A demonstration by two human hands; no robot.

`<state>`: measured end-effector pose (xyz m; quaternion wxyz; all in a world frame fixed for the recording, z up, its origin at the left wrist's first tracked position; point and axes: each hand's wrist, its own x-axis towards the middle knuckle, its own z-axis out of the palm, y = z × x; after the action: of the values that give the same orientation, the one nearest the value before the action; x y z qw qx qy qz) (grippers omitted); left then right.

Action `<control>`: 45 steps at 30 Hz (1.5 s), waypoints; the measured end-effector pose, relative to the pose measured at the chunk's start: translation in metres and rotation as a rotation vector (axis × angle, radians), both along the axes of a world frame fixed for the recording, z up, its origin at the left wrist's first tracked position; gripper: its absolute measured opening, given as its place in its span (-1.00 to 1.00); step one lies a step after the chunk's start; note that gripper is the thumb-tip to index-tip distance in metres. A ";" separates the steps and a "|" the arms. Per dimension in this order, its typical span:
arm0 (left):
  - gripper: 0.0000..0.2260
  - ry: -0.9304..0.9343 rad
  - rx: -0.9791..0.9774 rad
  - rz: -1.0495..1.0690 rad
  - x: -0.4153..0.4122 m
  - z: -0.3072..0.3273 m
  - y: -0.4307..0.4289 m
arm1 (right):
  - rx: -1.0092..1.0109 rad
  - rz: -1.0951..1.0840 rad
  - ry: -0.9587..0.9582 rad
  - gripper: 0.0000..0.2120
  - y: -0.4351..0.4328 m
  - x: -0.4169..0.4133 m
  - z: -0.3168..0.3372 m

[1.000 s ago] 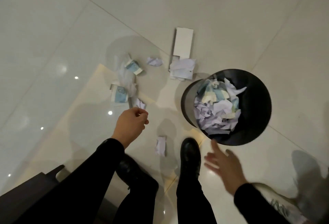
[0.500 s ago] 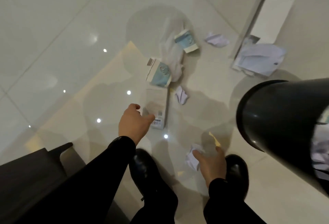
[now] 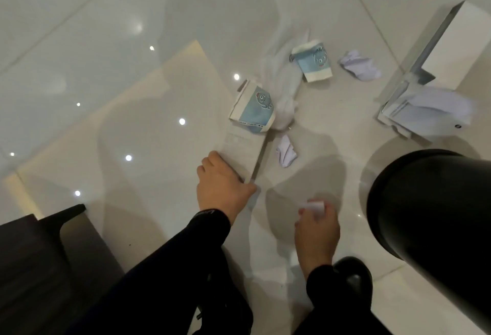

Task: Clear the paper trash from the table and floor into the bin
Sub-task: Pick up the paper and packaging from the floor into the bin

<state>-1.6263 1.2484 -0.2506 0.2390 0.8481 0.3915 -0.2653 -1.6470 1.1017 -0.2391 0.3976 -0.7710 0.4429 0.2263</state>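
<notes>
My left hand (image 3: 221, 187) grips the near end of a flat grey-white card box (image 3: 243, 151) lying on the floor. A small crumpled white paper (image 3: 314, 206) sits in the closed fingers of my right hand (image 3: 317, 231), just above the tiles. The black bin (image 3: 430, 223) stands at the right, its side toward me and its inside hidden. Two blue-and-white paper cups (image 3: 255, 108) (image 3: 313, 62) lie beyond the box, with a clear plastic bag (image 3: 285, 90) between them. Crumpled paper lies at centre (image 3: 285, 151) and farther right (image 3: 360, 64).
A long white box (image 3: 457, 42) and folded white sheets (image 3: 430, 111) lie on the glossy tiles at the upper right. A dark piece of furniture (image 3: 39, 255) fills the lower left. My black shoe (image 3: 353, 272) is beside the bin.
I have bent closer to the floor. My left hand reached forward and took hold of the flat box. My right hand closed on the crumpled paper and lifted it slightly.
</notes>
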 end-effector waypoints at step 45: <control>-0.69 -0.133 0.139 -1.366 0.075 0.257 -0.287 | 0.015 -0.229 0.048 -0.13 -0.248 0.067 0.174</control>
<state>-1.5516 0.9609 0.0065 -0.0131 0.9326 -0.2298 -0.2781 -1.5802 0.8541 -0.0649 0.4157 -0.7067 0.5360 0.2010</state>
